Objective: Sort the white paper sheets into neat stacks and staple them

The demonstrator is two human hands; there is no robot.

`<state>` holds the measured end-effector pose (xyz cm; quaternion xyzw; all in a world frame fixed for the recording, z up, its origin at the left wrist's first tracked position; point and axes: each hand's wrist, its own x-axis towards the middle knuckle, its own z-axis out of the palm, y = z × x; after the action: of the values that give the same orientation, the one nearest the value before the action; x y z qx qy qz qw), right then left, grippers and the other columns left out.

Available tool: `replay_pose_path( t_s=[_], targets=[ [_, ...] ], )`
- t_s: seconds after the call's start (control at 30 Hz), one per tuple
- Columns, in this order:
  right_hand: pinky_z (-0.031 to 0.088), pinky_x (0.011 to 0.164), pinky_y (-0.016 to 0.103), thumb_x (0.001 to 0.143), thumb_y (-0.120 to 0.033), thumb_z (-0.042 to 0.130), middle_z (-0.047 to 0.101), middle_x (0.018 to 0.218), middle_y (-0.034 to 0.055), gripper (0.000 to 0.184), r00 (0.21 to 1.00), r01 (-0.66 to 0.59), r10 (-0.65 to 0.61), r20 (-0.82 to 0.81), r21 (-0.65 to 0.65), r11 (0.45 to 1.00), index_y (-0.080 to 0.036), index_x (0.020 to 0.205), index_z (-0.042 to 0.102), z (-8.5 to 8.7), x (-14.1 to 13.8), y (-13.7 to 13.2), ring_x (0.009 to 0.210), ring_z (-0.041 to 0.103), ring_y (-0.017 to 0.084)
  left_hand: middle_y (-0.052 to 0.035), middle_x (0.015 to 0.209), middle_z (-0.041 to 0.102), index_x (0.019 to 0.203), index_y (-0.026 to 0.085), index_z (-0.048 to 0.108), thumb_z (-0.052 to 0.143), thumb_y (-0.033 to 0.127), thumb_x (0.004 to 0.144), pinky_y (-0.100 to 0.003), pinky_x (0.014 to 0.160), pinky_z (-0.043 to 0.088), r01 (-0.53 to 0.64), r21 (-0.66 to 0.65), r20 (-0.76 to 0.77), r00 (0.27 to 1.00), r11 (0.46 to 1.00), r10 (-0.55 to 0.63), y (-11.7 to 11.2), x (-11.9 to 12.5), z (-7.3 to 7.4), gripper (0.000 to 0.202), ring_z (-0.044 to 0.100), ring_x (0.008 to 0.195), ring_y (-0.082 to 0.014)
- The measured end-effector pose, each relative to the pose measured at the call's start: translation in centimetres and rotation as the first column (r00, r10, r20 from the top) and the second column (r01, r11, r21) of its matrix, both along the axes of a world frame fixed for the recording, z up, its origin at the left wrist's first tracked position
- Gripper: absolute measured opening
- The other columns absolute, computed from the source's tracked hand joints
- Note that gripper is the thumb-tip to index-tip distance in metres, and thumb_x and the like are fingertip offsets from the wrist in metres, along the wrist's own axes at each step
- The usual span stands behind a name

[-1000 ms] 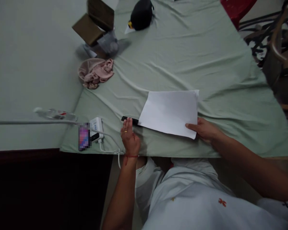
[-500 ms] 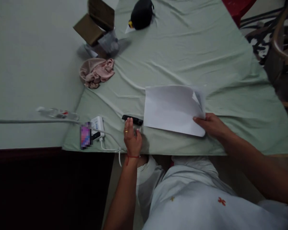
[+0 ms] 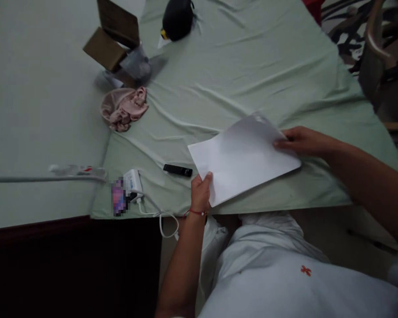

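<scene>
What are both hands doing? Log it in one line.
left hand: holds white paper at left edge | right hand: holds paper at right edge | black device: on green cloth, left of paper

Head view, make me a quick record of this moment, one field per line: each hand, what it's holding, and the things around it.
Left hand: grips the paper's left end, thumb on top
Right hand: holds the paper's right end, thumb on top
White paper: bent, not flat; sheet count unclear
Nearest loose item: slim black object, left of the paper
Farther left: white power block with a white cable
Toward the back: crumpled pink cloth; open cardboard box
Surface: pale green tablecloth, wrinkled
</scene>
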<state>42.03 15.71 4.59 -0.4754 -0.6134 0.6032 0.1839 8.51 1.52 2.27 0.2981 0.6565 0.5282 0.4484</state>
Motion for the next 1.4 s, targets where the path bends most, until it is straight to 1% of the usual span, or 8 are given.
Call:
replay_pose_path(
  t_s=[0.07, 0.13, 0.27, 0.53, 0.77, 0.97, 1.2, 1.4],
  targets=[
    [0.053, 0.071, 0.035, 0.09, -0.05, 0.07, 0.075, 0.087, 0.0049, 0.027, 0.983, 0.18, -0.182, -0.012, 0.229, 0.957, -0.024, 0.094, 0.076, -0.6, -1.2, 2.0, 0.075, 0.067, 0.022, -0.0077, 0.086, 0.078, 0.088, 0.016, 0.078, 0.086, 0.057, 0.071, -0.033, 0.074, 0.057, 0.013, 0.019, -0.211, 0.977, 1.0, -0.009, 0.4, -0.9, -0.8, 0.044, 0.072, 0.087, -0.0251],
    [0.052, 0.08, 0.038, 0.096, -0.04, 0.059, 0.073, 0.081, 0.0055, 0.022, 0.929, 0.316, -0.368, 0.039, 0.432, 0.844, -0.024, 0.091, 0.073, -1.6, -1.8, 3.3, 0.074, 0.067, 0.022, -0.0076, 0.09, 0.079, 0.09, 0.017, 0.079, 0.084, 0.053, 0.074, -0.031, 0.075, 0.057, 0.029, 0.038, -0.335, 0.942, 0.999, -0.015, 0.4, -1.7, -1.5, 0.04, 0.072, 0.091, -0.0249],
    [0.049, 0.088, 0.041, 0.096, -0.035, 0.056, 0.067, 0.068, 0.005, 0.022, 0.88, 0.24, -0.437, 0.186, 0.62, 0.747, -0.022, 0.086, 0.072, -3.1, -1.9, 3.8, 0.078, 0.067, 0.025, -0.0091, 0.095, 0.08, 0.096, 0.015, 0.079, 0.081, 0.055, 0.078, -0.03, 0.076, 0.057, 0.003, 0.052, -0.278, 0.961, 0.999, 0.012, -0.1, -2.3, -2.2, 0.043, 0.073, 0.09, -0.0236],
    [0.055, 0.065, 0.031, 0.098, -0.053, 0.059, 0.077, 0.089, 0.0065, 0.033, 0.915, 0.396, -0.383, -0.126, 0.468, 0.79, -0.023, 0.101, 0.072, -4.3, -1.7, 3.4, 0.072, 0.069, 0.018, -0.0096, 0.098, 0.081, 0.1, 0.015, 0.081, 0.086, 0.062, 0.073, -0.033, 0.088, 0.057, -0.026, 0.104, -0.13, 0.991, 0.994, 0.04, -0.6, -2.0, -2.4, 0.054, 0.073, 0.099, -0.0248],
    [0.06, 0.089, 0.043, 0.096, -0.049, 0.061, 0.081, 0.099, 0.0081, 0.042, 0.956, 0.283, -0.281, -0.089, 0.549, 0.787, -0.021, 0.125, 0.071, -4.7, -2.2, 3.2, 0.093, 0.077, 0.027, -0.0092, 0.103, 0.082, 0.107, 0.018, 0.082, 0.089, 0.06, 0.072, -0.032, 0.091, 0.057, -0.053, 0.117, -0.046, 0.997, 0.992, 0.059, -0.9, -2.6, -3.2, 0.056, 0.074, 0.101, -0.0236],
    [0.058, 0.089, 0.044, 0.087, -0.052, 0.069, 0.08, 0.11, 0.0115, 0.056, 0.953, 0.285, -0.296, -0.065, 0.521, 0.804, -0.02, 0.133, 0.068, -3.9, -2.4, 2.8, 0.093, 0.075, 0.028, -0.0072, 0.096, 0.082, 0.105, 0.018, 0.082, 0.091, 0.057, 0.07, -0.03, 0.084, 0.058, -0.081, 0.121, 0.003, 0.997, 0.989, 0.081, -1.0, -2.4, -2.6, 0.053, 0.075, 0.093, -0.0219],
    [0.049, 0.065, 0.033, 0.078, -0.061, 0.079, 0.069, 0.073, 0.0008, 0.041, 0.997, 0.079, -0.065, -0.052, 0.362, 0.929, -0.021, 0.085, 0.074, -3.0, -1.8, 2.4, 0.07, 0.063, 0.02, -0.0076, 0.101, 0.082, 0.108, 0.019, 0.082, 0.088, 0.058, 0.075, -0.03, 0.088, 0.057, -0.048, 0.145, -0.048, 0.997, 0.988, 0.055, -0.9, -2.4, -2.7, 0.052, 0.075, 0.098, -0.0221],
    [0.049, 0.06, 0.032, 0.073, -0.055, 0.086, 0.068, 0.073, 0.0009, 0.036, 0.954, 0.202, -0.149, -0.261, 0.189, 0.961, -0.021, 0.079, 0.073, -3.1, -1.8, 2.3, 0.07, 0.061, 0.019, -0.0101, 0.107, 0.08, 0.108, 0.017, 0.08, 0.081, 0.058, 0.083, -0.034, 0.093, 0.056, 0.014, 0.152, -0.182, 0.983, 0.988, 0.014, -1.0, -2.3, -2.9, 0.048, 0.072, 0.106, -0.0248]
  ],
)
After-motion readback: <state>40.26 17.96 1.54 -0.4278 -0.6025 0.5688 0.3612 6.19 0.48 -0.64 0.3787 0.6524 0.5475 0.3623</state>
